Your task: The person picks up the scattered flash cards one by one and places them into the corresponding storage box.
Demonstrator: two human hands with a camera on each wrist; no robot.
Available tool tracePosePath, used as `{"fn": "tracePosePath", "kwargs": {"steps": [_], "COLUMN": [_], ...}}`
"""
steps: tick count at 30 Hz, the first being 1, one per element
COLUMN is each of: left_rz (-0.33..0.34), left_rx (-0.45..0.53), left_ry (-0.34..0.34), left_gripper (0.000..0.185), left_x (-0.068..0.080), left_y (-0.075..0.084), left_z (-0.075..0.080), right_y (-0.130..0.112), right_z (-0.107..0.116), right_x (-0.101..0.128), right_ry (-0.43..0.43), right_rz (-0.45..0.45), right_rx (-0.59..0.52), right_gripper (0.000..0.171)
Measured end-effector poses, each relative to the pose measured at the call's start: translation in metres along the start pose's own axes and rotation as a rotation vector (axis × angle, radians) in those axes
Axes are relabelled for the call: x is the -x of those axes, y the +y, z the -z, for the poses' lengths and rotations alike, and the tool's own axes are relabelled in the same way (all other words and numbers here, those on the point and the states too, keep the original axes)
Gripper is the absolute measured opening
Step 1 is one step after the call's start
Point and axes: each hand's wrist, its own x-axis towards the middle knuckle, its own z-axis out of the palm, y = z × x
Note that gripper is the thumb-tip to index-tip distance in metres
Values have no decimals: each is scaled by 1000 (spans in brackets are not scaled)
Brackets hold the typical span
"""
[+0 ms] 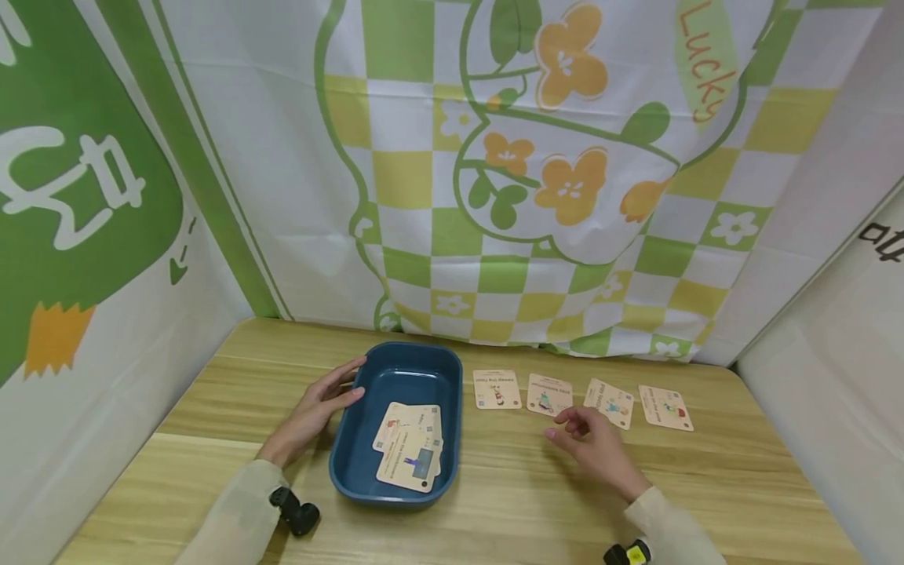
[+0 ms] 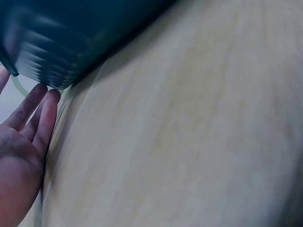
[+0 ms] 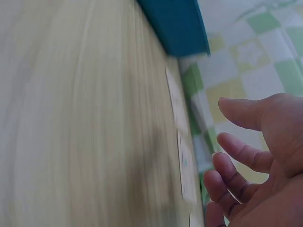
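A dark blue tray (image 1: 353,439) stands on the wooden table (image 1: 494,502) and holds a small pile of picture cards (image 1: 410,449). My left hand (image 1: 321,408) lies against the tray's left rim with straight fingers (image 2: 40,111), touching the blue tray (image 2: 71,33). To the tray's right, several picture cards lie in a row: one (image 1: 497,389), another (image 1: 549,394), a third (image 1: 609,402) and the farthest (image 1: 665,407). My right hand (image 1: 589,441) hovers just in front of the row, empty, its fingers (image 3: 236,153) relaxed and loosely bent above the cards (image 3: 182,156).
A green and yellow checked cloth (image 1: 537,180) hangs behind the table, and cloth walls close in both sides. Bare wood runs along the front edge. Small black devices sit on both wrists (image 1: 297,512).
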Motion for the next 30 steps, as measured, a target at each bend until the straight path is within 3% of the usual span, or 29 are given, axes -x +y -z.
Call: {"fn": "tracePosePath", "kwargs": {"steps": [13,24,30], "left_rz": [11,8,11], "left_rx": [-15,-18,-25], "left_ry": [5,5,9], "left_gripper": [62,60,60], "left_x": [-2,-2,-2], "left_y": [0,-3,-4], "left_z": [1,1,1], "right_y": [55,101,106], "right_z": [66,112,118], "right_x": [-7,-15,-14], "right_ry": [91,133,111], "right_rz": [-130,-327,-476], "right_rx": [200,342,402], "right_gripper": [46,87,75]}}
